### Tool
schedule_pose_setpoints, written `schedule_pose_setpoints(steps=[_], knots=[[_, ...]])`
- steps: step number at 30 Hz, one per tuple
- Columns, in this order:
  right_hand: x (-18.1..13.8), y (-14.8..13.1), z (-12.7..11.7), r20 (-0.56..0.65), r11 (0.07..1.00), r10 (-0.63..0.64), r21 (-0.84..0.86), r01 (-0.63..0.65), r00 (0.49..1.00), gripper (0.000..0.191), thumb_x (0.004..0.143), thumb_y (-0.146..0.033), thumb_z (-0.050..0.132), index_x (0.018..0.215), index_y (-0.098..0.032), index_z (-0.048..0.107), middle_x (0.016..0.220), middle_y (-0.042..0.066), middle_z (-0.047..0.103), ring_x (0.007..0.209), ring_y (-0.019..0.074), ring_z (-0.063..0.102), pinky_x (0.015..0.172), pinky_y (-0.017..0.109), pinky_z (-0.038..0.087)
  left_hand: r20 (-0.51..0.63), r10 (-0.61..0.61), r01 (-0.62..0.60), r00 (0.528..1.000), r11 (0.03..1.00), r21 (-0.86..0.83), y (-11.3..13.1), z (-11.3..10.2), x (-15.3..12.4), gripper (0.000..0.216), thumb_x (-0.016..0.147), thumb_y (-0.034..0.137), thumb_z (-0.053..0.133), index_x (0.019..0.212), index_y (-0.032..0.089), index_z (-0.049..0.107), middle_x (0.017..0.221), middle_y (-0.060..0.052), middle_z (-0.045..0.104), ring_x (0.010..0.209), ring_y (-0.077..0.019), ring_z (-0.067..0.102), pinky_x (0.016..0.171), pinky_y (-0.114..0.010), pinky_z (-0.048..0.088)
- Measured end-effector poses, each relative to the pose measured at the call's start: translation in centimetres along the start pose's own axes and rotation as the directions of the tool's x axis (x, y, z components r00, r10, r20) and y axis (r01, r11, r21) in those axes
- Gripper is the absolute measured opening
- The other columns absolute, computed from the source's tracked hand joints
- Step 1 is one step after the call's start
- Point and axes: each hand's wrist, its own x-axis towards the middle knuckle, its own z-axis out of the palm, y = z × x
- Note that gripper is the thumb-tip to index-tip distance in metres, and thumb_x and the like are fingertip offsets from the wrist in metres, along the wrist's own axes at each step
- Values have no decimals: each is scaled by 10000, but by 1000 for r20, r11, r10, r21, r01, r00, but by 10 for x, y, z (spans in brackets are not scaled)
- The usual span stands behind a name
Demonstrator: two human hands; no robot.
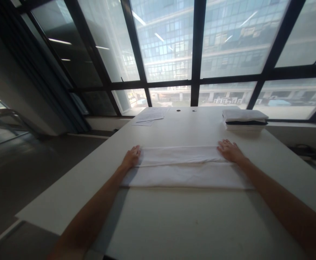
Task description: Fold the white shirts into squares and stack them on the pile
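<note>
A white cloth [174, 176] lies on the white table [179, 220], folded into a wide strip with a fold line running across its middle. The far band shows some wrinkles near its right side. My left hand [131, 156] rests at the far left corner of the cloth, its fingers laid along the edge. At the far right corner, my right hand [230, 151] lies on the cloth with its fingers spread. Both forearms reach in from the near side. What lies under the palms is hidden.
A stack of folded white cloths [245, 121] with a dark layer in it stands at the back right of the table. Loose paper sheets [151, 116] lie at the back left. Behind the table are large windows [169, 47], with a dark curtain [36, 68] to the left.
</note>
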Motion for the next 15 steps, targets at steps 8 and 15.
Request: schedule_pose_setpoints(steps=[8,15], knots=[[5,6,10,-33,1000,-6,-9,6,999,531,1043,-402,292,1448,-155,530,1554,175,478,1459,298,402,1151,564,337,-72,-160,151,984,982,-113,-28,-43,-5,340,909,303,517,1125,145,727,996,-90,780,904,-220,731,816,-284,547],[3,7,10,-60,1000,-19,2,20,998,507,1043,-388,310,1429,-164,551,1530,179,505,1437,304,433,1142,561,359,31,-141,144,990,971,-189,-9,-29,-20,332,811,303,700,1105,152,729,902,-64,769,782,-189,718,679,-237,523]])
